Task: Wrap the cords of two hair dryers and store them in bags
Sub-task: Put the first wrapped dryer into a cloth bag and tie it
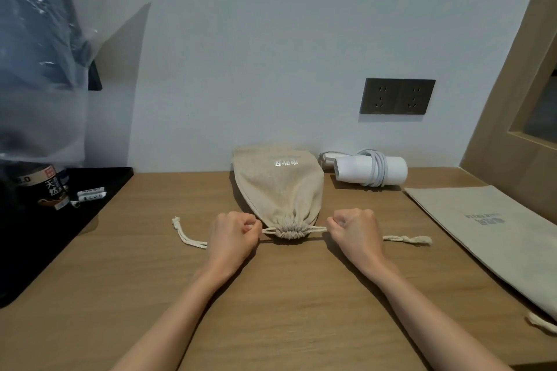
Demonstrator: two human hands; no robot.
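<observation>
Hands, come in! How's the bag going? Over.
Left hand, right hand each grip a drawstring. Bulging bag cinched shut. Hair dryer, cord wrapped, lies beside flat bag. Nothing blocking.

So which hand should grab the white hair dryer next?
Probably the right hand: the white hair dryer and flat bag lie on its side; the left hand is beyond the cinched bag. Both grip drawstrings.

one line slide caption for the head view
Left hand and right hand grip the drawstrings of a cinched bag; a cord-wrapped hair dryer and a flat bag lie to its right.
</observation>
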